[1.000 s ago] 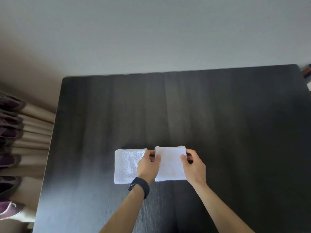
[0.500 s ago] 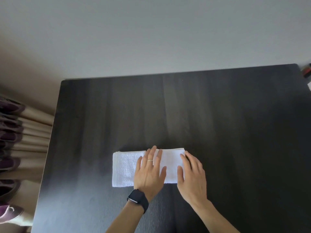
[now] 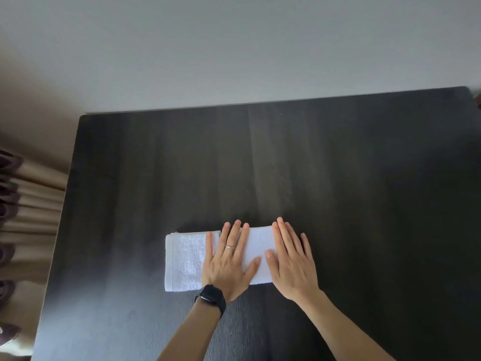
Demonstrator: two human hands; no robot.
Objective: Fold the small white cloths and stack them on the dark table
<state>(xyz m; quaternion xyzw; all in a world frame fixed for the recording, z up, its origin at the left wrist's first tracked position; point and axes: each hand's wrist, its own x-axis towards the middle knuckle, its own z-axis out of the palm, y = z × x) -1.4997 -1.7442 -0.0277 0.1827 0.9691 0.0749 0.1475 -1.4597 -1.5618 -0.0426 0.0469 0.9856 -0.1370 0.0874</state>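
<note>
Two small white cloths lie side by side on the dark table [image 3: 338, 178], near its front middle. The left cloth [image 3: 184, 261] is folded and has a terry texture. The right cloth [image 3: 261, 243] lies flat against it. My left hand [image 3: 229, 264], with a ring and a black watch, presses flat over the seam between the two. My right hand [image 3: 291, 259] presses flat on the right cloth's right half, fingers straight. Both hands hide much of the right cloth.
A pale wall runs behind the table's far edge. Beige curtain folds with dark purple trim [image 3: 23, 204] hang past the table's left edge. A small reddish object [image 3: 478, 100] shows at the far right corner.
Both hands let go of the right cloth's upper edge, laid it down beside the left cloth, and now press flat on it. The right hand has slid further up onto the cloth.
</note>
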